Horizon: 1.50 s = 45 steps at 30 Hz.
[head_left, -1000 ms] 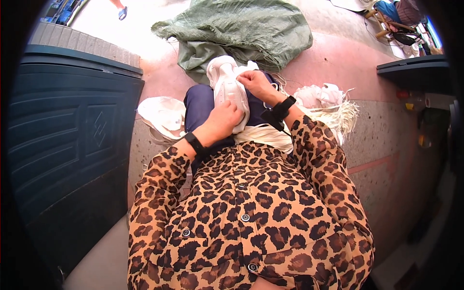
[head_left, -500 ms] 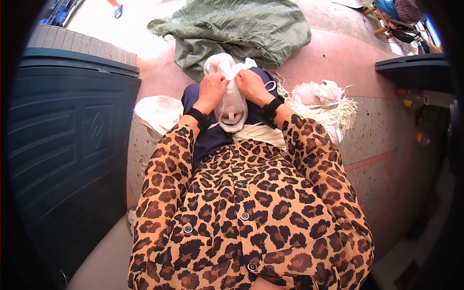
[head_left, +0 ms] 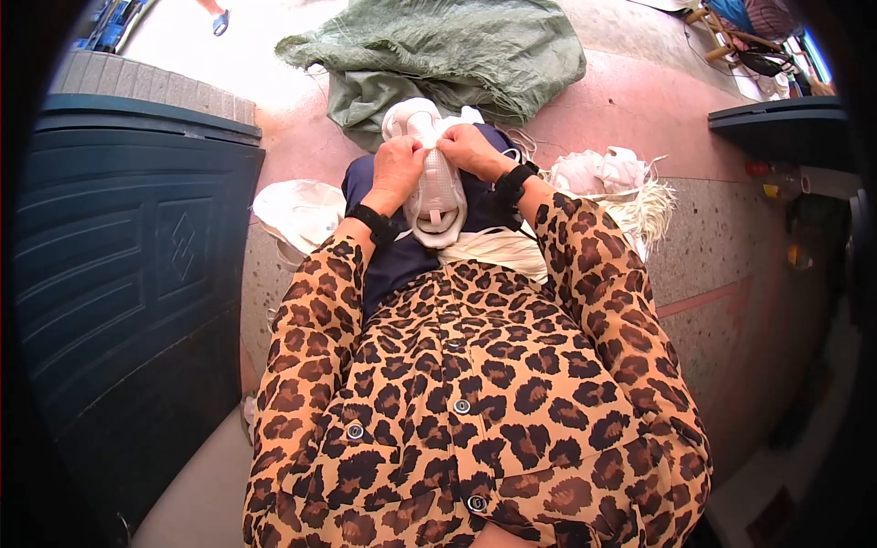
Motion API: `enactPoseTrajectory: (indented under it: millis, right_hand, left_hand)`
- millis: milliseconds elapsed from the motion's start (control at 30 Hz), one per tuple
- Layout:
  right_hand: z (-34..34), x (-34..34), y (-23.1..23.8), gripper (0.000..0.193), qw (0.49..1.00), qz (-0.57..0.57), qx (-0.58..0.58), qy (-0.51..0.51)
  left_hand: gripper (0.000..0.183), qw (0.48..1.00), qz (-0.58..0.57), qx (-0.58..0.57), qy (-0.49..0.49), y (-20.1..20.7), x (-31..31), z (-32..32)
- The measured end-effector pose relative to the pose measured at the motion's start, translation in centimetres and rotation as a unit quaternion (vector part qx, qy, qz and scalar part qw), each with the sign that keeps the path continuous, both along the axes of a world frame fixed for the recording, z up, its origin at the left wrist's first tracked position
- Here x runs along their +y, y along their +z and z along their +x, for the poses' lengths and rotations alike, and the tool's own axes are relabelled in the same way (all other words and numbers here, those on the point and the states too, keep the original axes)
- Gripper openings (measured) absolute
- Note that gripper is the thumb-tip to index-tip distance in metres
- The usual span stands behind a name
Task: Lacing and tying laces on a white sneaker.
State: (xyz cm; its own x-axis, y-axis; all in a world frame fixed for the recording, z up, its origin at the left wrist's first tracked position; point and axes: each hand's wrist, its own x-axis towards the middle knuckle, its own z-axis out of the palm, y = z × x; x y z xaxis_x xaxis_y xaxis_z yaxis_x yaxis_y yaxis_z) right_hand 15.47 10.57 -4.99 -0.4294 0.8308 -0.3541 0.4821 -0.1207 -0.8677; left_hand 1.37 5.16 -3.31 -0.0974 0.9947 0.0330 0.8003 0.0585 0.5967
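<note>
A white shoe [head_left: 437, 187] rests on my lap between my knees, its pale pink heel tab towards me. My left hand [head_left: 399, 169] is closed on the shoe's near left side, thumb and finger pinched at its middle. Just opposite, my right hand [head_left: 471, 149] makes a pinch close to the left fingertips; what lies in it is too small to make out. Beyond the hands, more white material [head_left: 411, 114] of the shoe shows. A bundle of cream laces [head_left: 493, 251] lies across my lap, partly under my right forearm.
To the right on the floor sit a pile of white shoe pieces [head_left: 598, 172] and fringed lace ends [head_left: 650, 208]. At left is a white piece [head_left: 297, 212]. A green woven sack [head_left: 448, 55] spreads ahead. Dark blue door panels [head_left: 137, 210] flank me; a person's foot [head_left: 220, 22] shows far left.
My right hand has shifted slightly up, with its wrist turned outward to the right. The left hand and the shoe stay nearly in place.
</note>
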Motion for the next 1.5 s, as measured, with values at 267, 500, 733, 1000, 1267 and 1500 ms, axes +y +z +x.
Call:
enactPoseTrajectory:
  millis: [267, 500, 733, 1000, 1267, 1500]
  right_hand:
    - [-0.6, 0.0, -1.4, 0.021, 0.980, -0.157, 0.100, -0.073]
    - [0.4, -0.3, -0.3, 0.019, 0.989, 0.135, -0.046, 0.025]
    - [-1.2, -1.1, 0.5, 0.022, 0.982, 0.181, -0.048, 0.032]
    - [-0.4, -0.9, 0.3, 0.030, 0.986, 0.165, -0.025, 0.028]
    - [5.9, -1.7, 1.5, 0.040, 0.983, 0.165, 0.021, 0.083]
    - [15.2, -1.7, 4.1, 0.033, 0.975, -0.044, 0.200, -0.087]
  left_hand:
    - [0.015, 1.000, 0.025, 0.009, -0.004, 0.0, -0.3, -0.1]
    - [0.016, 0.996, 0.082, 0.004, -0.038, -0.5, -0.6, -0.4]
    - [0.015, 0.997, 0.052, 0.022, -0.053, -1.0, -0.3, -0.5]
    - [0.011, 0.937, 0.127, 0.208, -0.250, 0.0, 1.5, -1.3]
    - [0.015, 0.923, -0.052, 0.341, -0.170, 2.6, 0.4, -6.9]
    - [0.031, 0.869, -0.006, 0.329, 0.369, 7.5, -10.6, -29.1]
